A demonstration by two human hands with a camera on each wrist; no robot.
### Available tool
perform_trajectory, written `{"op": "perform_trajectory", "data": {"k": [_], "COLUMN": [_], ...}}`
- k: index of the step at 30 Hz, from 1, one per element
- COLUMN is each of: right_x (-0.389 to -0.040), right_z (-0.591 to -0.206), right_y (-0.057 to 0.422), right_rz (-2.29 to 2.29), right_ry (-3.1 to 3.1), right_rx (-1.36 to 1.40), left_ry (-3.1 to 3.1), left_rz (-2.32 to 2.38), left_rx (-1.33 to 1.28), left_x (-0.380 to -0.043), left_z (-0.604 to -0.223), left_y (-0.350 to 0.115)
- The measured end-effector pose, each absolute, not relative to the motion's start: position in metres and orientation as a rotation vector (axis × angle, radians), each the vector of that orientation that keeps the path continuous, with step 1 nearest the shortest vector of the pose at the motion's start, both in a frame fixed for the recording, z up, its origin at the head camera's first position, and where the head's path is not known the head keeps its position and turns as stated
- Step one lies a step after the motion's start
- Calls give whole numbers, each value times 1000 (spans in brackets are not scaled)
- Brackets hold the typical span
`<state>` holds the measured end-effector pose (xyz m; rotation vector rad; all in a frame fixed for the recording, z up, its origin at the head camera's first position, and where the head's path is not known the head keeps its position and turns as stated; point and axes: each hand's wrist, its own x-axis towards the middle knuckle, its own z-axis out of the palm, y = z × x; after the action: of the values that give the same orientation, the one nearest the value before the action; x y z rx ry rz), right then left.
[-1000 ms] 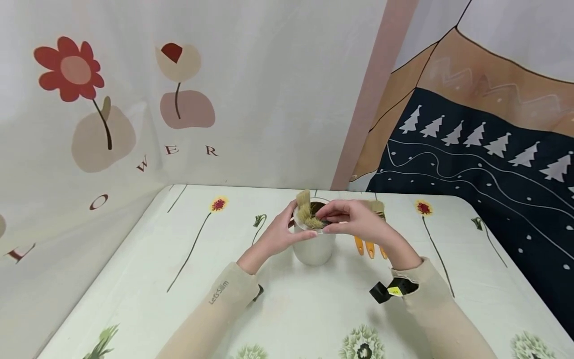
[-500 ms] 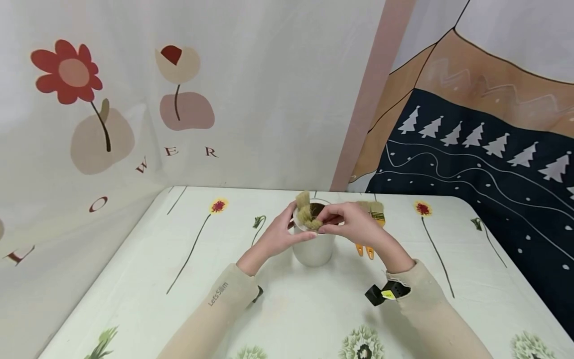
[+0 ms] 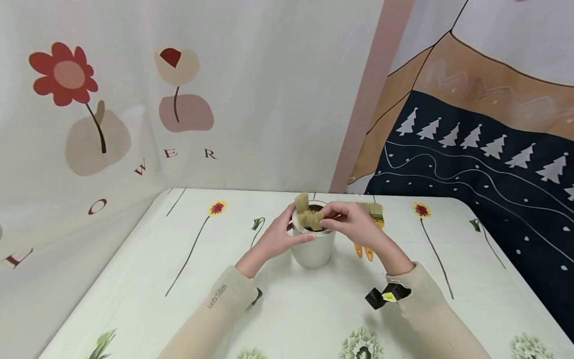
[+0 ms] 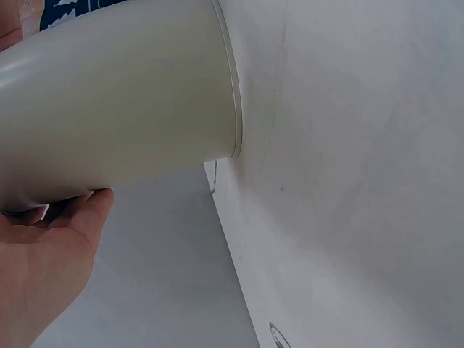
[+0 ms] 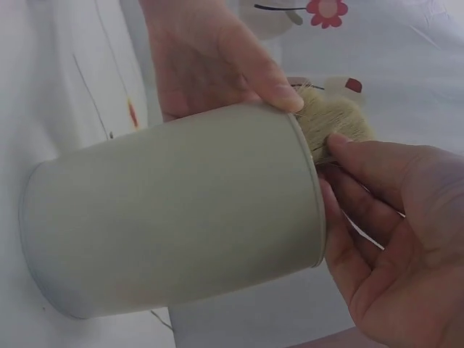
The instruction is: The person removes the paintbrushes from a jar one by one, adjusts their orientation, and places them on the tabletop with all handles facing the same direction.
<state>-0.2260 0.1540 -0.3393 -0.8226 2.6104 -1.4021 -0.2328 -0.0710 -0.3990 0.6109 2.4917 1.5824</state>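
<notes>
A white cylindrical container (image 3: pixel 312 255) stands upright on the table. My left hand (image 3: pixel 275 233) grips it near the rim, thumb in front and fingers round the far side. Two paintbrushes stand in it with pale bristles up. My right hand (image 3: pixel 356 224) pinches the nearer paintbrush (image 3: pixel 309 220) by its bristles at the rim; the other paintbrush (image 3: pixel 302 201) leans at the left of the opening. In the right wrist view, the thumb of the right hand (image 5: pixel 406 217) presses on the bristles (image 5: pixel 337 119). The handles inside the container are hidden.
To the right of the container, partly behind the right hand, lie paintbrushes with pale bristles (image 3: pixel 375 210) and orange handles (image 3: pixel 358 251). The table is covered by a flower-print cloth (image 3: pixel 202 279). A printed curtain (image 3: pixel 269 99) hangs behind its far edge.
The nearer paintbrush has turned in the container, so its bristles show broader and more upright. My right hand has shifted slightly left. The left hand keeps its hold.
</notes>
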Motion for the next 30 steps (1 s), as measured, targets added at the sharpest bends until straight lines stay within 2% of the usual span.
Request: {"op": "perform_trajectory", "data": {"k": [16,30], "right_x": [-227,-230], "right_z": [-328,-318], "right_y": [153,159], "right_rz": [-1477,-1799], "right_ry": [2637,2653], "right_rx": [-859,-723], "left_ry": [2480,2465], "left_rz": [1591,1586], "left_rx": [612,607], "left_x": [-232,-234], "left_z": [-399,-399], "left_y": [-71,-72]}}
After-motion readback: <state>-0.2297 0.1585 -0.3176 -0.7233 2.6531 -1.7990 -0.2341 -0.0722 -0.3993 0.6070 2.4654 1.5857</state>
